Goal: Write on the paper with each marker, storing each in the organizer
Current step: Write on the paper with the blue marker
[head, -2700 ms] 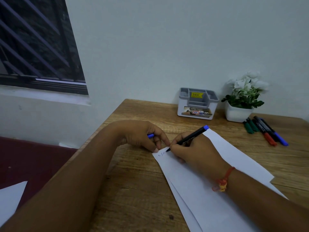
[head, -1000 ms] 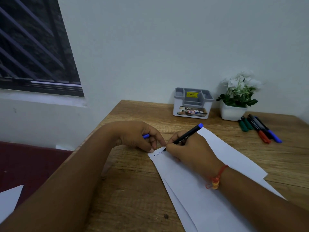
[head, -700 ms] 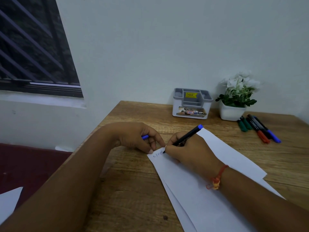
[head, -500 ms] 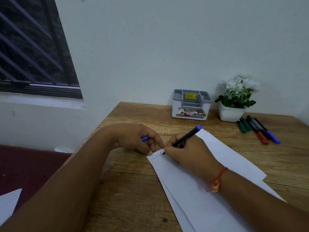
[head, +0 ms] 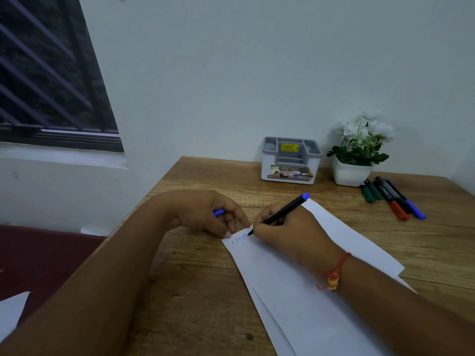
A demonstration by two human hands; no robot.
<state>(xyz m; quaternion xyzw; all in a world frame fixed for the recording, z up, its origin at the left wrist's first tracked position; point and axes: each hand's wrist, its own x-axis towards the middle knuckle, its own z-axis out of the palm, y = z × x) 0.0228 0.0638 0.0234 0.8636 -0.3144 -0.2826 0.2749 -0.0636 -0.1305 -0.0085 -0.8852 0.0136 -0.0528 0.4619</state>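
Note:
White paper [head: 295, 286] lies slanted on the wooden desk [head: 195, 294]. My right hand [head: 285, 232] grips a black marker with a blue end [head: 285, 209], its tip touching the paper's top left corner beside blue scribbles [head: 239, 238]. My left hand [head: 205, 214] presses that corner with its fingertips and holds the blue cap [head: 218, 212]. A grey and white organizer [head: 290, 160] stands at the back by the wall, with no markers showing in it. Several capped markers [head: 393, 199], green, red, blue and black, lie at the back right.
A white pot with white flowers [head: 357, 155] stands right of the organizer, just behind the loose markers. The desk's left edge [head: 144, 201] runs diagonally, with dark red floor below. A barred window [head: 48, 80] fills the upper left.
The marker tip has crept a little to the right along the line of blue scribbles. My left hand stays pressed on the paper's corner. The view shifted slightly.

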